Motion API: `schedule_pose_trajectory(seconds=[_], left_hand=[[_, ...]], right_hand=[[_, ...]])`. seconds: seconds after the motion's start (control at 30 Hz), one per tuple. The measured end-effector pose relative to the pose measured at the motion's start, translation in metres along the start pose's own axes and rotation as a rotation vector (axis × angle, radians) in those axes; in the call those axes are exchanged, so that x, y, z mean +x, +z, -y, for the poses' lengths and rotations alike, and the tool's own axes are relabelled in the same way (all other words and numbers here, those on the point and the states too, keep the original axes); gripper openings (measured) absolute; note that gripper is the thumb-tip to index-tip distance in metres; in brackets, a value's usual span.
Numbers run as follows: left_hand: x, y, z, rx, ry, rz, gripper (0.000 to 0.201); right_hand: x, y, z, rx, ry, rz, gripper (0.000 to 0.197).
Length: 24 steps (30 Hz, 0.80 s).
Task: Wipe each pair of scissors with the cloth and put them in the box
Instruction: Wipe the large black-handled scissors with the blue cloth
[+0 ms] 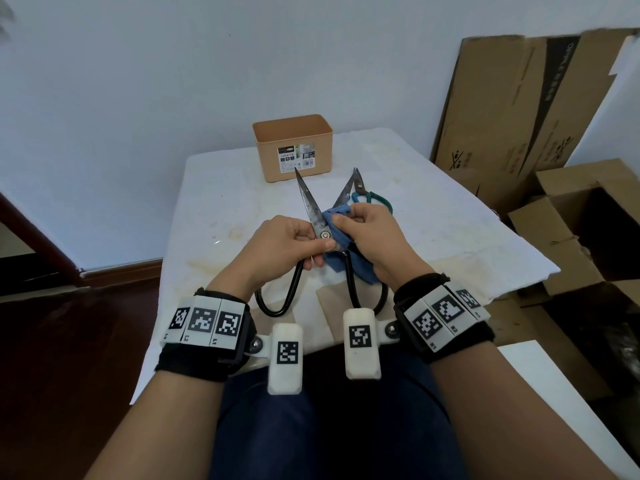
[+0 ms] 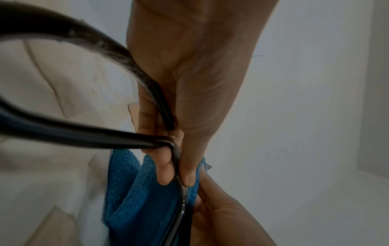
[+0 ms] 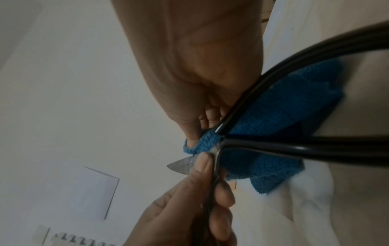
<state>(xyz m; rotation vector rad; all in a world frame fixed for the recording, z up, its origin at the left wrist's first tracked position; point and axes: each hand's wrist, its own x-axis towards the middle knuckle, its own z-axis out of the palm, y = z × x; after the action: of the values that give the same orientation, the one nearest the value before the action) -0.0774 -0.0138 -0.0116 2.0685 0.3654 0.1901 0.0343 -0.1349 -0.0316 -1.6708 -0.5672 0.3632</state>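
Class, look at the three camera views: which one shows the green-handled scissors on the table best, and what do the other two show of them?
The head view. There the green-handled scissors lie on the table beyond the right hand, partly hidden by it. Neither wrist view shows them: both are filled with the hands, the blue cloth and the black-handled scissors.

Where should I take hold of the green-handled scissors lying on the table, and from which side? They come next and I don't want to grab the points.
Grip the green-handled scissors by the green loops, coming from the near right. The handles lie toward the person's right hand, while the blade tips point away toward the box. They lie flat on the table, so probably pinch a loop from above.
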Motion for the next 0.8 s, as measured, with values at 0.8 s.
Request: schedule_pose_trajectory(seconds=[0.8], left_hand=[[-0.0018, -0.0021, 0.0037, -0.069, -0.016, 0.011, 0.027]], right_hand=[[-0.0017, -0.0038, -0.0039, 0.053, 0.103, -0.118, 0.037]])
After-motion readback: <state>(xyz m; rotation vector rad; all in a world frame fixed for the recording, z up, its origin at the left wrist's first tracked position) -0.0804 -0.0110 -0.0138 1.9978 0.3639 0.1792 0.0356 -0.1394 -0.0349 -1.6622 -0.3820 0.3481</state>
